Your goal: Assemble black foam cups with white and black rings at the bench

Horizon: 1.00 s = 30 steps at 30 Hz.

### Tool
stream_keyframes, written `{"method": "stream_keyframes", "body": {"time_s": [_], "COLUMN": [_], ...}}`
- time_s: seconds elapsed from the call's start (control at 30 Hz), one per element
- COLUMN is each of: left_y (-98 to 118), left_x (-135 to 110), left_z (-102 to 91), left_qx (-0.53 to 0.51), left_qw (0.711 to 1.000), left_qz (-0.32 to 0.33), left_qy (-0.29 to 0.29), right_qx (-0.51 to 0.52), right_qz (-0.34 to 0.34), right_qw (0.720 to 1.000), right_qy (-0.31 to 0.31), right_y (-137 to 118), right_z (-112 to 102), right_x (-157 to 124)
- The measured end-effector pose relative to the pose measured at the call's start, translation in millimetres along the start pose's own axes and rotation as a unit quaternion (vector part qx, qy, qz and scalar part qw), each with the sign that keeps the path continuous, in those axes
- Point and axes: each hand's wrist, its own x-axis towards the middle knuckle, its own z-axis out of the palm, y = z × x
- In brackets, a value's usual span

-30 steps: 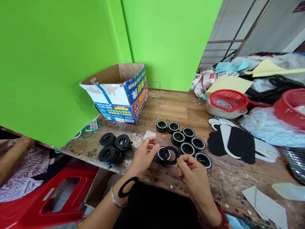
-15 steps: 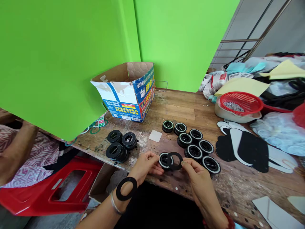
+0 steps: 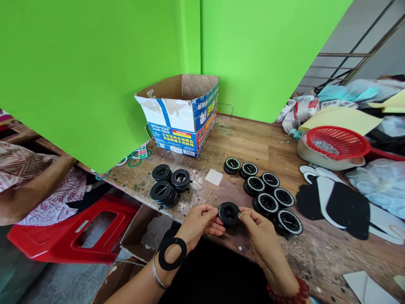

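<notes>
My left hand [image 3: 202, 217] grips the left edge of a round black disc piece, thumb on top and fingers alongside. Over that piece lies a flat black ring [image 3: 234, 219], its right edge pinched between the thumb and finger of my right hand [image 3: 257, 228]. Only a thin rim of the piece shows beneath the ring. Another flat black ring [image 3: 162, 256] rests on my left wrist, near a silver bangle [image 3: 157, 274]. To the right stand several stacks of black discs with whitish rings [image 3: 265, 203]. Stacks topped by plain black rings [image 3: 161, 192] are on the left.
A cardboard box [image 3: 174, 135] stands at the back before green panels [image 3: 253, 55]. A white square [image 3: 214, 177] lies mid-table. Black and white cutouts [image 3: 344, 207] and a red basket [image 3: 360, 143] are right. Another person's arm [image 3: 41, 181] and a red stool [image 3: 69, 232] are left.
My right hand has brought the black ring left, from partly overlapping the disc piece to lying over it. The whole view has shifted slightly.
</notes>
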Motion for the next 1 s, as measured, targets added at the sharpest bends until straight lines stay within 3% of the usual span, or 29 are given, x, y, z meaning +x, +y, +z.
{"method": "stream_keyframes", "body": {"time_s": [0.33,1.0], "left_y": [0,8], "left_x": [1,2], "left_z": [-1.0,4.5], "left_qx": [-0.009,0.034], "left_qw": [1.0,0.999], "left_qz": [-0.007,-0.02], "left_qy": [-0.004,0.013], "right_qx": [-0.016,-0.077], "right_qz": [0.016,-0.031], "right_qw": [1.0,0.996], "right_qy": [0.011,0.012], "right_y": [-4,-8], "right_z": [4,6], "right_x": [0,0]}}
